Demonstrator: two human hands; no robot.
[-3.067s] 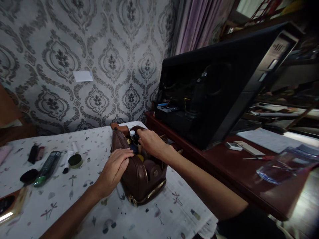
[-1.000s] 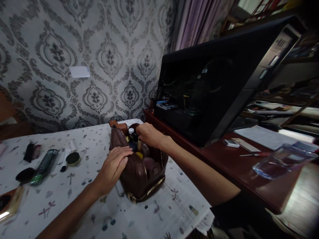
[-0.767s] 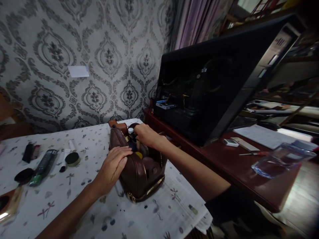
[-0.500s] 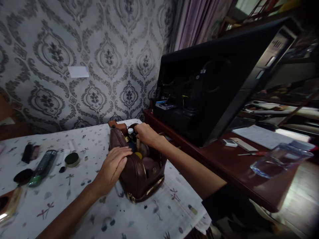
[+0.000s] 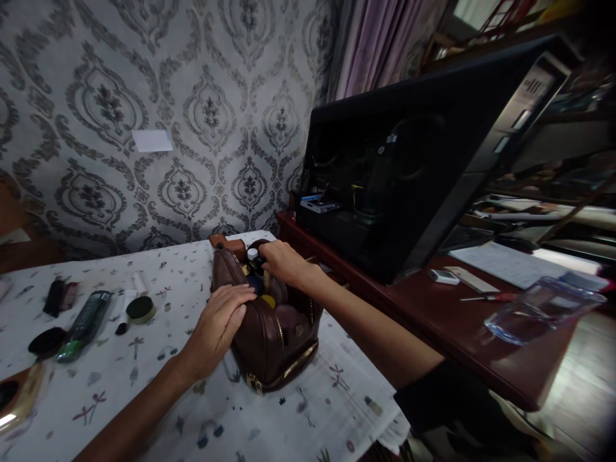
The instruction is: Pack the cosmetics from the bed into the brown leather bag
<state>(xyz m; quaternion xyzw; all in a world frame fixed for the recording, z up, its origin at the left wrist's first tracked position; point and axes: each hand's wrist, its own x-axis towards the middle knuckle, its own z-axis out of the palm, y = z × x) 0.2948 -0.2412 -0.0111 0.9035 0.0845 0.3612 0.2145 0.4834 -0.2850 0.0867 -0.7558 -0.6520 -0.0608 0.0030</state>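
Observation:
A brown leather zip bag (image 5: 267, 340) stands unzipped on the patterned cloth, its gold zip running along the opening. My left hand (image 5: 219, 327) lies flat along its left rim, fingers stretched together toward the opening. At the far end of the opening is my right hand (image 5: 283, 263), fingers bent down beside a white-capped bottle (image 5: 252, 254). What those fingers hold, if anything, is hidden. Inside the bag I see a round yellow item (image 5: 268, 301) and other dark items, hard to tell apart. A brown leather case (image 5: 230, 246) lies behind the bag.
On the cloth at left lie a green tube (image 5: 85, 324), a round green-lidded jar (image 5: 140, 309), a dark round item (image 5: 47, 342) and a gold case (image 5: 18, 394). To the right, a black computer case (image 5: 385, 173) and a clear container (image 5: 541, 311) occupy a reddish-brown desk (image 5: 433, 311).
Both hands stay at almost the same places on the bag. The view has shifted very slightly; nothing has visibly been taken out or put in.

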